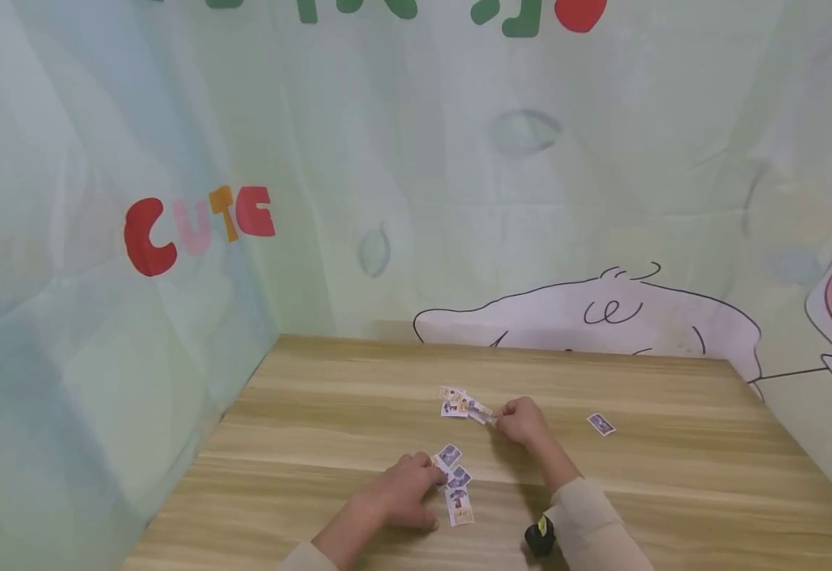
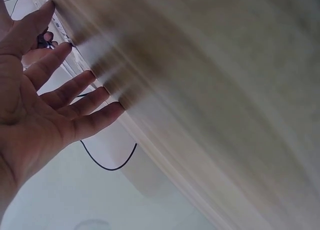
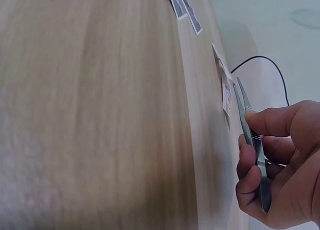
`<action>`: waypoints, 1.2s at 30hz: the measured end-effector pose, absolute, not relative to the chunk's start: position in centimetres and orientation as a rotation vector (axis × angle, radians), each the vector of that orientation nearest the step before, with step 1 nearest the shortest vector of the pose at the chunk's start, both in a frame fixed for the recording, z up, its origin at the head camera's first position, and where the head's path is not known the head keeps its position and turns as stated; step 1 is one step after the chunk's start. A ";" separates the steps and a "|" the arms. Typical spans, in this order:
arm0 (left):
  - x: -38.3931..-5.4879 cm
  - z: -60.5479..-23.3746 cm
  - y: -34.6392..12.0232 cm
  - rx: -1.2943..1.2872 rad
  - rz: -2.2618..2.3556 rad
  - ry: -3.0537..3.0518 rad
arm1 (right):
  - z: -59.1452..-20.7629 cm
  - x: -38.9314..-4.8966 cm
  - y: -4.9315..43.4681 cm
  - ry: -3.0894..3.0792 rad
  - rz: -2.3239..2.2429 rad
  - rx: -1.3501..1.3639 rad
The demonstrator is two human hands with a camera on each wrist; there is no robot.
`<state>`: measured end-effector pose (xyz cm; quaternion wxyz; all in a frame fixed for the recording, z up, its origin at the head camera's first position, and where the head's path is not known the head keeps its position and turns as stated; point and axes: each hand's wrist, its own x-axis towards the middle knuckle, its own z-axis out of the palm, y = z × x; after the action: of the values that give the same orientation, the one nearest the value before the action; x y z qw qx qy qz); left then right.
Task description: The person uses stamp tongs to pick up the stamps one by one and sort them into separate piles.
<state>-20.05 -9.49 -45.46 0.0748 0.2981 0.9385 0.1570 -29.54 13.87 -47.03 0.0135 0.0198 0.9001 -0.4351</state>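
the table (image 1: 658, 476) is tan, streaked with paler and browner wood grain. the cards (image 1: 460, 506) are white-edged, printed in purplish grey, orange-tan and red. the tweezers (image 3: 261, 170) are silver-grey; the sleeves (image 1: 594, 523) cream. the cloth (image 1: 423, 159) is pale green, bluish leftward, with red, pink, orange and green letters (image 1: 247, 212) and a whitish, black-outlined cartoon (image 1: 544, 317).

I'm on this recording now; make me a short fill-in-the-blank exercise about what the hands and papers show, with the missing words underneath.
1. The right hand holds a pair of metal ____.
2. In the head view, the lone printed paper lies to the ____ of that hand.
3. Closest to the nearer cluster of printed papers is the ____.
4. The coloured letters in the head view spell ____.

Missing words: tweezers; right; left hand; CUTE.
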 end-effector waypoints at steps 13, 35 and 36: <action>-20.3 -45.4 -9.2 0.895 0.439 2.804 | -46.9 -28.2 15.4 2.872 -1.364 0.023; -20.0 -45.1 -9.3 0.893 0.435 2.837 | -45.4 -24.4 16.3 2.824 -1.396 -0.157; -20.0 -45.1 -9.4 0.891 0.436 2.836 | -45.3 -24.3 16.3 2.822 -1.391 -0.169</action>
<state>-19.98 -9.35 -45.12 0.0683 0.2959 0.9417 0.1448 -24.28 16.32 -45.33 -0.0048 -0.0535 0.8957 -0.4415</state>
